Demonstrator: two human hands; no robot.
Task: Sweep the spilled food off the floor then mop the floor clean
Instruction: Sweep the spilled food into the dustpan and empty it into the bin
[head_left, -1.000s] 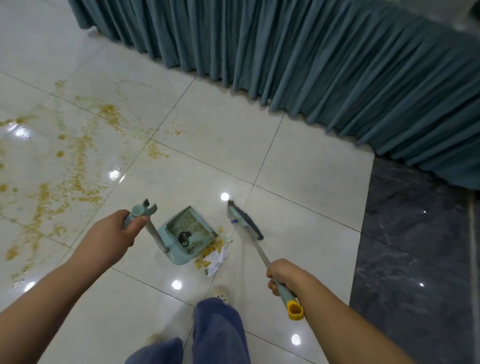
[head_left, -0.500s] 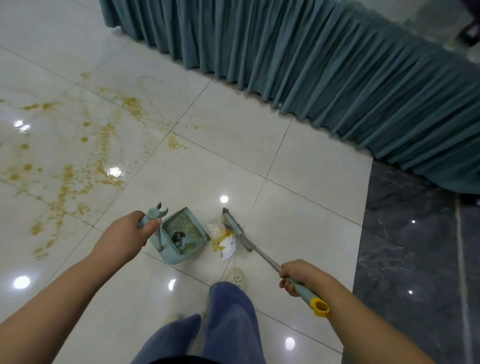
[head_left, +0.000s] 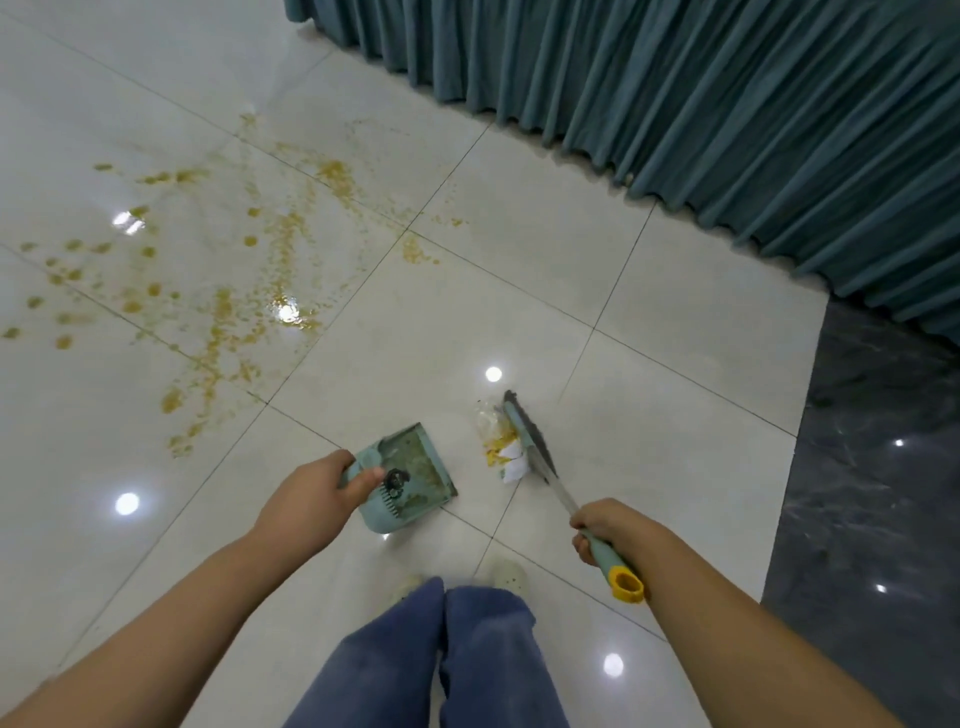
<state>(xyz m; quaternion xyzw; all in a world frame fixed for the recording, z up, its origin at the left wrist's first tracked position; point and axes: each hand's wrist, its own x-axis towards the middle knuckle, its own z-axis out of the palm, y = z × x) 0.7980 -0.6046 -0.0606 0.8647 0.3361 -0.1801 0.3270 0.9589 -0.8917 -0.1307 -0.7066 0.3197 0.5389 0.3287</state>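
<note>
Most of the white tile floor (head_left: 519, 291) on the left is smeared with yellow spilled food (head_left: 228, 322), same as before. Teal curtain (head_left: 727, 104) runs along the top right. Dustpan (head_left: 410, 483) now sits apart from the debris pile (head_left: 501, 449); a second ago they touched. Broom (head_left: 530, 441) head is pressed against the pile's right side. Left hand (head_left: 311, 493) is clamped on the dustpan handle, right hand (head_left: 605, 525) is clamped on the broom handle.
</note>
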